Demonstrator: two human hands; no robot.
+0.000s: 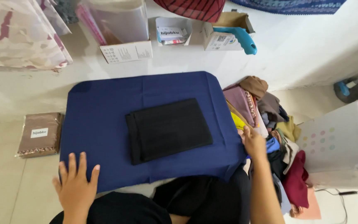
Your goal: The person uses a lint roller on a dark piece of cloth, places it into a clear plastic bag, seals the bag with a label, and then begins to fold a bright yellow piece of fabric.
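You are risking a wrinkle in the navy cloth (104,120) if your left hand (76,184), lying flat at seven o'clock with fingers spread and gripping nothing, drags its edge. Your right hand (254,143) is reaching at three o'clock into the pile of fabrics (270,124) (its fingers are hidden, so I cannot tell their grip), while the folded black cloth (168,129) is lying at the centre.

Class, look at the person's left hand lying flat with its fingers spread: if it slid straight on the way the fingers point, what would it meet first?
The left hand already rests on the navy blue cloth; going straight on it crosses bare cloth, probably passing left of the folded black fabric rectangle.
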